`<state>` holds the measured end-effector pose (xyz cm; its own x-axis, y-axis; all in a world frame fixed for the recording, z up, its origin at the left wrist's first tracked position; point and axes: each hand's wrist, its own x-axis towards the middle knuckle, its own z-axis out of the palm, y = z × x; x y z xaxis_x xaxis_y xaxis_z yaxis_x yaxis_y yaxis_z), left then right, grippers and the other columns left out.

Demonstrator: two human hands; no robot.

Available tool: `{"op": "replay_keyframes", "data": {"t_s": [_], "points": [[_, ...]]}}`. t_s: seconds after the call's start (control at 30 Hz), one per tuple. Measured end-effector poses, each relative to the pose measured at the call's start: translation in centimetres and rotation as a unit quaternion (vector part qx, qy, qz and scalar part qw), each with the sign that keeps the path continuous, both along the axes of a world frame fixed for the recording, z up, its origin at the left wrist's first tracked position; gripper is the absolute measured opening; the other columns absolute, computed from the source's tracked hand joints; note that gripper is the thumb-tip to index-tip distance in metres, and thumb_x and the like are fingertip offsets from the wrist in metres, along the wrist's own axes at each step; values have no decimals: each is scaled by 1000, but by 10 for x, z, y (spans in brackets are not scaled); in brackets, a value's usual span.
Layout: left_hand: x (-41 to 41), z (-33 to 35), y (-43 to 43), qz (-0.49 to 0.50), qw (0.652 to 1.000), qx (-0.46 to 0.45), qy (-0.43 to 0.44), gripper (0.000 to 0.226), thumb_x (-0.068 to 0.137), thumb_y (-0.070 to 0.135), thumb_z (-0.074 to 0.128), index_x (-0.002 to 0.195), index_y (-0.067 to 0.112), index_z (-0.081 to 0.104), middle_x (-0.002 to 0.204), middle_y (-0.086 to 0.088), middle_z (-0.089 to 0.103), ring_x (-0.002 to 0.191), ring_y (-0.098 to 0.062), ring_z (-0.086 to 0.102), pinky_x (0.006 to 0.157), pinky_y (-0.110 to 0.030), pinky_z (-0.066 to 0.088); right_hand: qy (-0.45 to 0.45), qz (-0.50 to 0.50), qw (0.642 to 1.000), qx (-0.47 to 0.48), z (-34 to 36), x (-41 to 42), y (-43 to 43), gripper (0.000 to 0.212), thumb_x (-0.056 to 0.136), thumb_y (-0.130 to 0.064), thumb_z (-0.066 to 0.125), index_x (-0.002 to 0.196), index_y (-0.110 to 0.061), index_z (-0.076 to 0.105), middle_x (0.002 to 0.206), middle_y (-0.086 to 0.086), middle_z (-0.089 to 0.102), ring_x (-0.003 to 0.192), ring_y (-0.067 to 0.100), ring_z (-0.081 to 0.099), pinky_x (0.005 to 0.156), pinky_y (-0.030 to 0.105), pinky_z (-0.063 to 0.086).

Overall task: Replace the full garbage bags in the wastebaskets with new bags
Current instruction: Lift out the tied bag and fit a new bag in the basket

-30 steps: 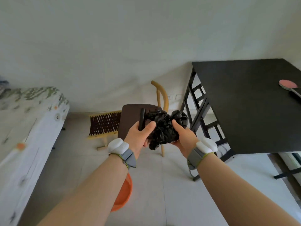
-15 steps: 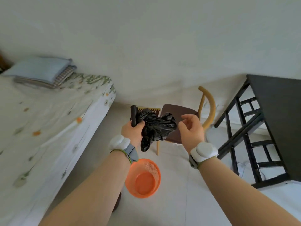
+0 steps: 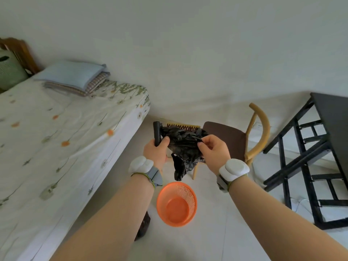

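**Holding a black bag over an orange wastebasket**

Gripping a dark roll (image 3: pixel 156 132) upright in the left hand (image 3: pixel 156 152), with the thumb pressing one side of a crumpled black bag (image 3: pixel 182 146) against it. Pinching the bag's other side between thumb and fingertips of the right hand (image 3: pixel 213 154), fingers curled. Holding the bag in the air between both hands, bunched at the top, with a loose tail hanging down. Just below in the view, standing on the pale floor (image 3: pixel 216 234) and apart from the bag: an orange mesh wastebasket (image 3: pixel 185 191), its bare bottom showing. To the left, a bed (image 3: pixel 56 138) with a flowered sheet and stacked pillows (image 3: pixel 71 74). Behind the hands, a chair (image 3: pixel 226 136) with a brown seat and a curved wooden back. At the right, a black table (image 3: pixel 335 125) on a slatted frame. White bands (image 3: pixel 234 169) on both wrists.
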<state>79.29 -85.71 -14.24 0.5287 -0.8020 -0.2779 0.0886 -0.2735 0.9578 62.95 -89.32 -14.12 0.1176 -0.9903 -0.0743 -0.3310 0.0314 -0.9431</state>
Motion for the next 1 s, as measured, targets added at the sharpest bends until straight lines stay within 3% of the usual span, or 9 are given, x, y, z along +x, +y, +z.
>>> {"op": "replay_keyframes", "data": {"t_s": [0.1, 0.2, 0.27, 0.43, 0.5, 0.6, 0.73, 0.9, 1.0], "points": [[4, 0, 2, -3, 1000, -15, 1, 26, 88, 45, 58, 77, 23, 49, 53, 3, 33, 42, -13, 29, 46, -25, 31, -72, 22, 996, 52, 2, 1, -1, 12, 87, -20, 56, 75, -21, 58, 79, 18, 60, 73, 28, 57, 81, 56, 52], [2, -3, 6, -61, 990, -57, 113, 32, 82, 50, 60, 84, 20, 50, 49, 5, 31, 37, -10, 25, 43, -24, 24, -81, 45, 993, 74, 7, 2, -1, 13, 85, -14, 52, 74, -19, 56, 80, 14, 57, 76, 27, 54, 87, 56, 48], [-4, -2, 6, -105, 983, -55, 141, 29, 88, 35, 60, 77, 14, 44, 41, 6, 26, 34, -9, 23, 41, -22, 22, -76, 44, 992, 91, 7, 3, -1, 16, 88, -8, 50, 76, -17, 55, 82, 13, 57, 77, 25, 55, 86, 53, 50], [-7, 1, -2, -120, 992, -20, 40, 35, 88, 17, 62, 64, 15, 37, 36, 6, 28, 33, -12, 25, 45, -26, 21, -109, 66, 989, 69, 9, 3, 8, 16, 90, -20, 58, 105, -25, 58, 101, 0, 64, 90, 18, 64, 79, 34, 54], [-8, 3, -1, -134, 990, -28, 25, 32, 88, 19, 62, 64, 14, 41, 35, 7, 31, 31, -11, 28, 45, -25, 24, -41, 133, 990, 38, 10, 4, 12, 28, 86, -27, 66, 112, -25, 57, 103, -4, 64, 91, 11, 64, 78, 27, 53], [-4, 6, 3, -113, 993, -40, 11, 29, 88, 28, 63, 67, 15, 48, 34, 9, 35, 32, -9, 32, 43, -25, 30, 29, 97, 995, -13, 11, 8, 11, 2, 88, -18, 62, 88, -18, 64, 84, 4, 67, 77, 17, 65, 72, 34, 54], [10, -9, 15, -140, 985, -16, -103, 26, 81, 39, 68, 87, 16, 59, 55, 13, 47, 46, -3, 43, 50, -17, 35, -113, -13, 991, 68, 9, 7, 2, 14, 92, -18, 55, 85, -26, 63, 95, 11, 69, 93, 29, 66, 86, 52, 53], [10, -31, 22, -263, 950, 61, -154, 31, 72, 35, 77, 95, 22, 61, 90, 0, 66, 83, -15, 63, 75, -25, 48, -240, -32, 956, 168, 8, 6, -3, 17, 96, -14, 48, 98, -21, 63, 110, 12, 67, 103, 33, 64, 92, 54, 50], [13, -33, 19, -191, 965, 79, -162, 15, 77, 25, 69, 72, 21, 56, 65, -4, 57, 58, -21, 53, 62, -32, 41, -223, -63, 960, 156, 3, 2, -7, 18, 94, -13, 49, 94, -22, 64, 107, 14, 67, 102, 35, 64, 90, 57, 50]]}}
